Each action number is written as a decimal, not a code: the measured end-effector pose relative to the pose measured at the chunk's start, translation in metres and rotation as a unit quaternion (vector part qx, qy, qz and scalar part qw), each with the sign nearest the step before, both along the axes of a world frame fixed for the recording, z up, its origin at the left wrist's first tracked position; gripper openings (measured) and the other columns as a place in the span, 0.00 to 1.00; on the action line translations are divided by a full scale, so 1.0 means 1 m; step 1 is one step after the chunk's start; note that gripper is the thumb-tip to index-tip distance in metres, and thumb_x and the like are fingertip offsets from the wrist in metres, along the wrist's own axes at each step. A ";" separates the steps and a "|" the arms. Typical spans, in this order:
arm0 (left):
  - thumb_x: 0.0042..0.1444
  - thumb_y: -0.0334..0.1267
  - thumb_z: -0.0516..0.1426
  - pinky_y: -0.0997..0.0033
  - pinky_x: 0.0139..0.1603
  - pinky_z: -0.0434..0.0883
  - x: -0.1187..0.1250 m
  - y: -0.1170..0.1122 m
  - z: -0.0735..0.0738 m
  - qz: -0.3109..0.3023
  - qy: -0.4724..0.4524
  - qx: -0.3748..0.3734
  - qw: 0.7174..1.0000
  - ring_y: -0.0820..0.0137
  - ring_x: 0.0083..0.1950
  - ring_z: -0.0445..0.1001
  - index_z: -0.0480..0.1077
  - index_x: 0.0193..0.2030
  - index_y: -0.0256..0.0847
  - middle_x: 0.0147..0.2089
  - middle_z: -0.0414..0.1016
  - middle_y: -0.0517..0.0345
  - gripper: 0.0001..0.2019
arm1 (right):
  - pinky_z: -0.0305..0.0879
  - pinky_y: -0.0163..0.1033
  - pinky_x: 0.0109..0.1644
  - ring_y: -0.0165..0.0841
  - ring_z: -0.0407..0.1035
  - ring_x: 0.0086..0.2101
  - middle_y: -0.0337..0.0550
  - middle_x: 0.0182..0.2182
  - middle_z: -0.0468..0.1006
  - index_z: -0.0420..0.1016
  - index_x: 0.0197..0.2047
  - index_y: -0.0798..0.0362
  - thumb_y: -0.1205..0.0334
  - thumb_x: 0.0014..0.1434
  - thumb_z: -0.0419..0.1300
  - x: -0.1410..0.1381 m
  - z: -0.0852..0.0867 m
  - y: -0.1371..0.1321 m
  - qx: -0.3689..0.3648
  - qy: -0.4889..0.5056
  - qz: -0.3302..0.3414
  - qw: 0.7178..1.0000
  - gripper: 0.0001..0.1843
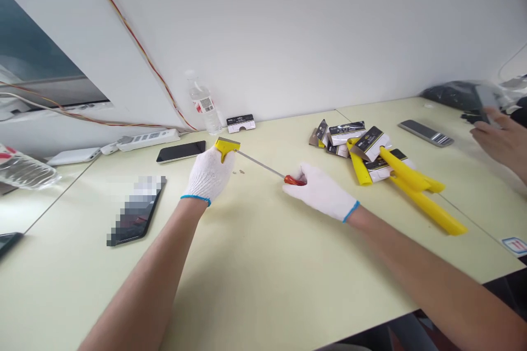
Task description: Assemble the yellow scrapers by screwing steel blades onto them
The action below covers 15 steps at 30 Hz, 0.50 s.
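Note:
My left hand [209, 174], in a white knit glove with a blue cuff, is shut on a yellow plastic scraper head [224, 148]. My right hand [317, 192], gloved the same way, grips the red handle of a screwdriver [261, 163]. The screwdriver's thin steel shaft reaches across to the scraper head, its tip at the head's right end. Two small screws [237, 171] lie on the table below the shaft. To the right of my right hand lies a heap of packaged yellow-handled scrapers [362, 145].
A co-worker's hand [500, 142] works at the far right, near a dark plastic bag [453, 95]. On the pale table [255, 263] lie phones [180, 151], a pixelated tablet [135, 211] and a remote-like grey device [426, 132]. A power strip [148, 140] and water bottle [203, 105] stand by the wall.

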<state>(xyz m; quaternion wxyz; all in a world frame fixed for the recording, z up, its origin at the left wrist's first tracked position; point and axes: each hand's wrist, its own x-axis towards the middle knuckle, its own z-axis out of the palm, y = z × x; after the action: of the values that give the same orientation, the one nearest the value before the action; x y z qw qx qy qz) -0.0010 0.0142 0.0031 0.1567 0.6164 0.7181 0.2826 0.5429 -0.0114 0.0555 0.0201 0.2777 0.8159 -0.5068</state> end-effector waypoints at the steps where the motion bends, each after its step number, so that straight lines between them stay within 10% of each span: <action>1: 0.71 0.47 0.64 0.52 0.58 0.80 -0.001 0.001 -0.001 -0.002 0.003 0.002 1.000 0.55 0.60 0.79 0.75 0.64 0.38 0.62 0.76 0.47 0.21 | 0.79 0.38 0.40 0.43 0.75 0.52 0.51 0.35 0.81 0.84 0.41 0.55 0.14 0.69 0.41 0.004 -0.001 0.000 0.036 0.038 -0.048 0.997 0.52; 6: 0.72 0.47 0.63 0.55 0.55 0.81 -0.002 0.002 -0.008 -0.011 0.017 0.018 1.000 0.59 0.56 0.80 0.75 0.62 0.38 0.59 0.78 0.47 0.19 | 0.78 0.41 0.45 0.52 0.69 0.62 0.54 0.38 0.81 0.83 0.47 0.55 0.19 0.72 0.33 -0.014 -0.011 -0.006 0.118 0.072 -0.111 0.984 0.53; 11: 0.71 0.45 0.62 0.67 0.39 0.75 -0.007 0.004 -0.007 -0.013 0.032 0.040 0.999 0.63 0.40 0.80 0.78 0.42 0.36 0.36 0.78 0.54 0.13 | 0.78 0.40 0.41 0.53 0.70 0.62 0.53 0.42 0.82 0.84 0.49 0.51 0.26 0.72 0.50 -0.063 -0.021 -0.009 0.120 0.078 -0.095 0.985 0.38; 15: 0.69 0.41 0.61 0.65 0.36 0.70 -0.012 0.007 -0.003 -0.008 0.034 0.047 0.998 0.59 0.39 0.79 0.76 0.33 0.38 0.28 0.74 0.52 0.13 | 0.80 0.40 0.38 0.53 0.73 0.60 0.53 0.41 0.82 0.84 0.47 0.47 0.29 0.65 0.58 -0.044 -0.014 -0.005 0.127 0.092 -0.095 0.983 0.30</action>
<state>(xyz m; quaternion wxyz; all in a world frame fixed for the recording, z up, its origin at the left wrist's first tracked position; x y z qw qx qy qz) -0.0127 0.0211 -0.0001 0.1047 0.6380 0.7040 0.2938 0.4992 -0.0168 0.0413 -0.1386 0.3067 0.8419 -0.4218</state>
